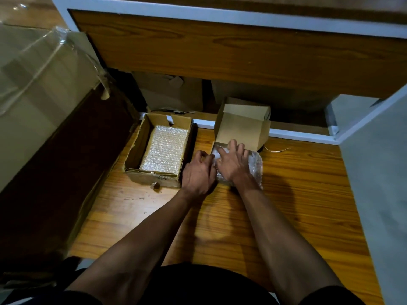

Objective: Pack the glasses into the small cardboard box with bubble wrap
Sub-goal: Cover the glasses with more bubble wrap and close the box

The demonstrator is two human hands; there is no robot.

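Both hands work the bubble wrap [253, 167]: left hand [198, 172] pinches its edge, right hand [233, 164] presses flat; next, small cardboard box [242, 128].

No legible text, label, brand, number or sign appears in this view. The only candidate is a small patch of dark marks on the near outer wall of the worn cardboard tray [154, 176] at centre left, possibly printing, but too blurred and small to read. The small cardboard box [241, 128] at centre shows plain brown faces, and the large cardboard carton [39, 102] at far left carries only clear tape, with no lettering that can be made out.
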